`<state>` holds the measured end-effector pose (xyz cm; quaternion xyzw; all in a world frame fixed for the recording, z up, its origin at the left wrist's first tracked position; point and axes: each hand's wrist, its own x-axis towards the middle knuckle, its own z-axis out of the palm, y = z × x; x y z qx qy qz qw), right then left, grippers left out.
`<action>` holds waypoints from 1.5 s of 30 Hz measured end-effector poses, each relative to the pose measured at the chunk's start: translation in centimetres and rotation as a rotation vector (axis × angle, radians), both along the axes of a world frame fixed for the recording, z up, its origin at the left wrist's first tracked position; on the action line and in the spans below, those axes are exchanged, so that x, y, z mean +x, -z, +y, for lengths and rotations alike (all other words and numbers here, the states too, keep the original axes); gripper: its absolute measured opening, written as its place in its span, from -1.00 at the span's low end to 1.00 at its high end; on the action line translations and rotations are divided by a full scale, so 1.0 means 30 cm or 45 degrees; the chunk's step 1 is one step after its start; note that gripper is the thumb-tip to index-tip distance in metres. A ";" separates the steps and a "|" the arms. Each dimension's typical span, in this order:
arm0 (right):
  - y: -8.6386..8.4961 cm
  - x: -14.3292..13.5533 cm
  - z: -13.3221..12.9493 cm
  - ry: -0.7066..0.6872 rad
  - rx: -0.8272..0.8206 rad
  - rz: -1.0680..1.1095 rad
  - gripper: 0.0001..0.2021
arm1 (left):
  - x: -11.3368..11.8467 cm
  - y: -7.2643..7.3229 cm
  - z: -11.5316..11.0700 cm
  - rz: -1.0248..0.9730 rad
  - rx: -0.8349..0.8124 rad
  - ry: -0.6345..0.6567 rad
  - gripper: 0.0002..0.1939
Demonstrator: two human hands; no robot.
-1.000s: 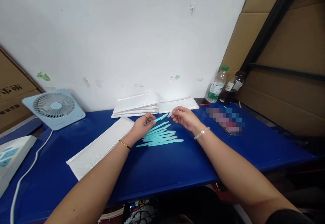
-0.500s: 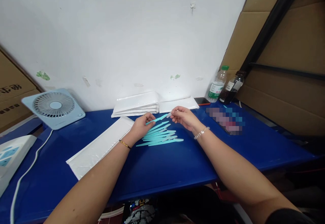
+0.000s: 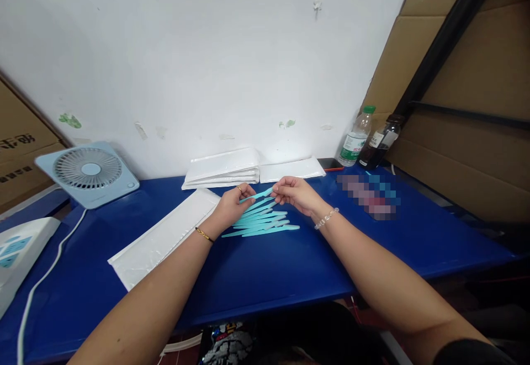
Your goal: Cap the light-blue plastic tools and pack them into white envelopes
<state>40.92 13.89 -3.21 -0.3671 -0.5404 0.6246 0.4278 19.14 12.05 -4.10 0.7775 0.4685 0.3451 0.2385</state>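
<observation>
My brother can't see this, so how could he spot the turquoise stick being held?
On the blue table, find the white padded envelopes by the wall. In front of them, look between the left hand and right hand. The turquoise stick spans the gap between them, unlike the other sticks, lying on the table.

At centre, turquoise sticks (image 3: 256,223) are showing smooth, low-sheen plastic. At 8 o'clock, a white envelope (image 3: 161,241) is presenting glossy, creased film. At 6, the tabletop (image 3: 273,276) is gleaming smoothly. At 12, the wall (image 3: 232,61) is appearing matt, locally rough. At 2, cardboard (image 3: 472,72) is looking matt.
</observation>
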 end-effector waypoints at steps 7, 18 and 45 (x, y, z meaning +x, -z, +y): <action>0.019 0.148 0.104 0.614 0.605 -0.920 -0.88 | -0.060 0.020 0.038 0.315 -0.015 -0.182 -0.80; 0.082 0.148 0.143 0.344 0.654 -1.540 -0.94 | -0.020 -0.007 -0.005 0.536 0.000 -0.107 -0.87; 0.018 0.081 0.076 0.177 0.120 0.012 -0.79 | -0.032 0.000 0.012 0.362 -0.072 -0.062 -0.77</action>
